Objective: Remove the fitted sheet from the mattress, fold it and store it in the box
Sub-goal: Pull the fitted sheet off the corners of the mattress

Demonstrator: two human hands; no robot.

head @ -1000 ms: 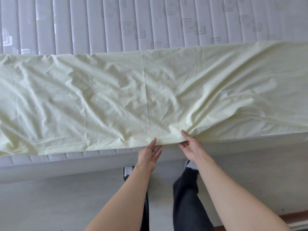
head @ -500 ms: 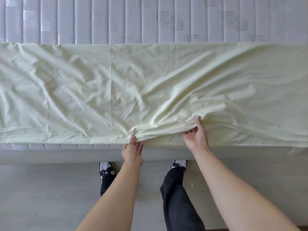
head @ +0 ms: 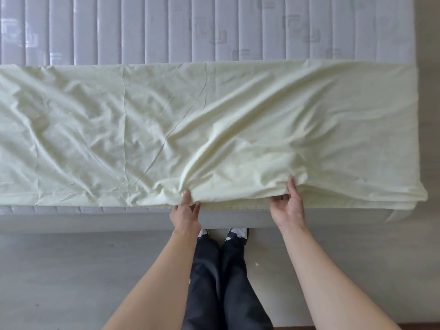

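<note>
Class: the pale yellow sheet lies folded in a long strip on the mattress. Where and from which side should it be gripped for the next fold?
Probably pinch the sheet at its near edge, from the floor side, as the left hand and right hand do: that loose edge lifts easily.

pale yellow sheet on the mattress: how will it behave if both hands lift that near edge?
Probably floppy: the sheet bunches into ridges where the left hand and right hand pinch its near edge, so it should sag between them. Likely light, since fingertip pinches already raise folds. It may slide easily on the mattress; folded layers at the right end could shift apart.
</note>
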